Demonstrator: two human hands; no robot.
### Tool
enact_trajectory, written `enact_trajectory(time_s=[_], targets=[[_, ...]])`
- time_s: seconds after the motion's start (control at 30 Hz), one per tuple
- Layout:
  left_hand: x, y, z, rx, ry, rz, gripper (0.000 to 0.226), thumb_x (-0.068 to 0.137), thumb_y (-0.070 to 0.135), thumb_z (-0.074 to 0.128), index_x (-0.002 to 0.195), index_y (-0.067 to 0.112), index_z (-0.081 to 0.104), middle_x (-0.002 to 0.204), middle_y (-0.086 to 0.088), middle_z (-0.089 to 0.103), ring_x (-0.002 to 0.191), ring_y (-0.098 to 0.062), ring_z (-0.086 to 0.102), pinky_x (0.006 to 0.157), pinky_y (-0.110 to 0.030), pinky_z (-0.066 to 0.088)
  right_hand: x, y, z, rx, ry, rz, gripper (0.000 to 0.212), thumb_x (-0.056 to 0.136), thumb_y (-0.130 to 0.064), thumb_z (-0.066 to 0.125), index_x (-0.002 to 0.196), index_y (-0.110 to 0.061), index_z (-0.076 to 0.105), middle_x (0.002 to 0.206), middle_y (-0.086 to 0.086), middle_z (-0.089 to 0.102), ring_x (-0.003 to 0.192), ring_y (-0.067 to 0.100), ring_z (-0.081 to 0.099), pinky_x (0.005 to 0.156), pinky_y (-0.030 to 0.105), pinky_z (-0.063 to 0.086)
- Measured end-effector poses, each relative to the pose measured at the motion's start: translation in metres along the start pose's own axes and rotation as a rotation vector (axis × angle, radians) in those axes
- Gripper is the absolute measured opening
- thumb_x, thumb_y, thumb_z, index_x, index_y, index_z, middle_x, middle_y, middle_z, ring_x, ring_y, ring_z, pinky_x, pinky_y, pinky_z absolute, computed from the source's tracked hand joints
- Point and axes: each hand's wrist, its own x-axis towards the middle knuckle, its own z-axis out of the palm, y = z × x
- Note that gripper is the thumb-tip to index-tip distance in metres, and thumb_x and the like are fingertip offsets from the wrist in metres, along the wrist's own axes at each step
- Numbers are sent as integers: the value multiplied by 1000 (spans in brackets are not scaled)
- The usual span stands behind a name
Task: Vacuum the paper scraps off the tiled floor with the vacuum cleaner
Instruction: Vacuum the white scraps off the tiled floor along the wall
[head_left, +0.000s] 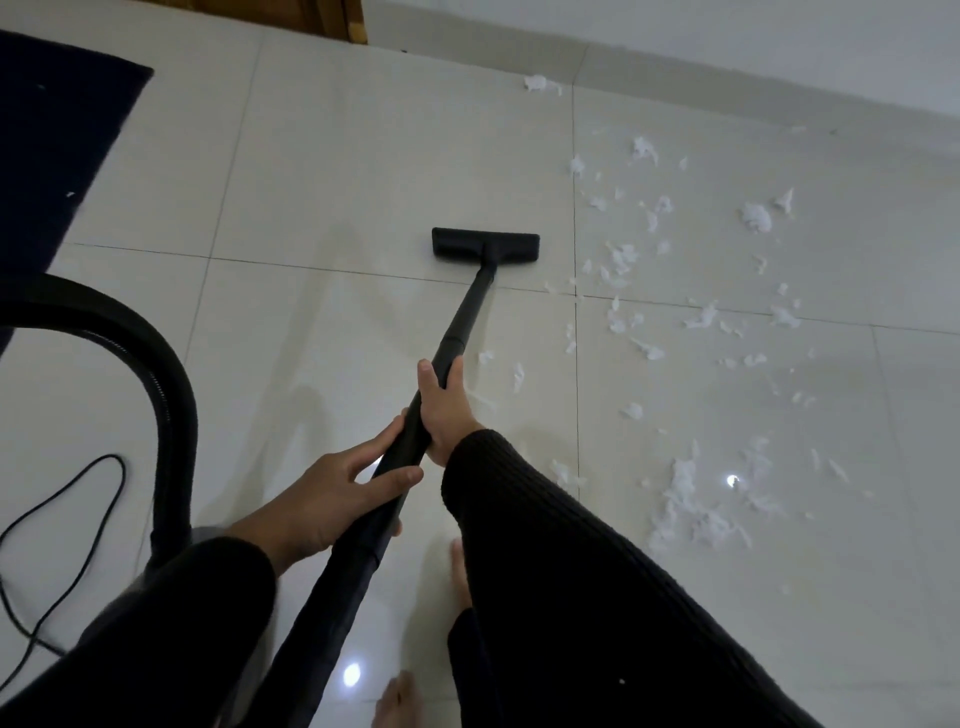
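Head view, looking down at a pale tiled floor (363, 182). Both hands are wrapped round a black wand (462, 332) that runs from 6 o'clock up to the centre. The right hand (444, 405) grips higher up, probably to steer; the left hand (332, 493) holds lower, thumb over the top, likely to push. The flat nozzle (485, 244) sits on the floor at centre, on bare tile just left of the mess. White paper scraps (675, 322), torn and fluffy, lie scattered from 1 to 4 o'clock, thickest in a clump near 4 o'clock, with one stray piece by the wall at 1 o'clock. Most scraps appear not yet collected. A black hose (176, 395) arcs at 9 o'clock, a thin cord (78, 514) loops at 8 o'clock, and a dark mat (52, 145) lies at 10 o'clock. Bare toes show at 6 o'clock.
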Motion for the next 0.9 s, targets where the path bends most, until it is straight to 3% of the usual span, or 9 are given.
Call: enact_trajectory(time_s=[0.1,0.2,0.33,0.43,0.57,0.7,0.8,0.9], targets=[[-18,-21,5,-6,-17,-1,59,89,29,62,136,52,34,54,4,68,49,-7,65,46,-19,50,-17,23,1,8,12,0,71,100,-42,47,155,-43,1,131,4,42,100,27,46,90,42,51],[-34,-43,9,19,-33,5,60,89,30,62,138,49,34,53,3,69,48,-7,65,45,-18,50,-34,47,-1,34,23,12,70,101,-42,46,154,-44,0,146,7,41,101,26,48,86,40,51],[-50,-76,16,36,-44,11,61,88,30,62,138,49,34,54,3,70,50,-8,67,46,-19,50,-53,78,-4,34,29,31,69,102,-42,44,155,-43,0,146,7,40,105,27,49,78,37,50],[-60,-94,23,36,-44,9,60,87,31,63,136,52,35,54,3,69,51,-9,67,46,-19,50,-66,97,-5,21,21,23,68,102,-41,44,155,-42,0,147,7,40,98,22,54,71,33,51],[-75,-107,31,49,-44,16,59,88,32,62,130,57,30,54,2,70,51,-8,67,46,-19,50,-82,112,-8,26,24,41,70,102,-42,44,155,-43,-2,150,7,38,109,27,49,81,38,49],[-91,-119,41,71,-55,9,58,87,35,63,125,61,29,58,-6,71,52,-11,68,49,-22,52,-99,128,-16,48,28,46,70,101,-44,45,154,-45,-2,151,9,38,104,26,46,81,39,50],[-105,-130,55,64,-54,21,54,88,33,62,118,65,31,55,-1,70,50,-8,67,47,-19,51,-113,139,-23,24,17,53,70,101,-45,44,153,-46,-3,149,7,40,104,26,49,76,37,52],[-122,-141,68,61,-50,27,50,87,34,62,109,68,34,55,-1,70,51,-8,67,48,-21,52,-127,158,-30,23,11,50,71,101,-45,45,153,-46,-3,148,5,40,110,28,52,88,42,53]])
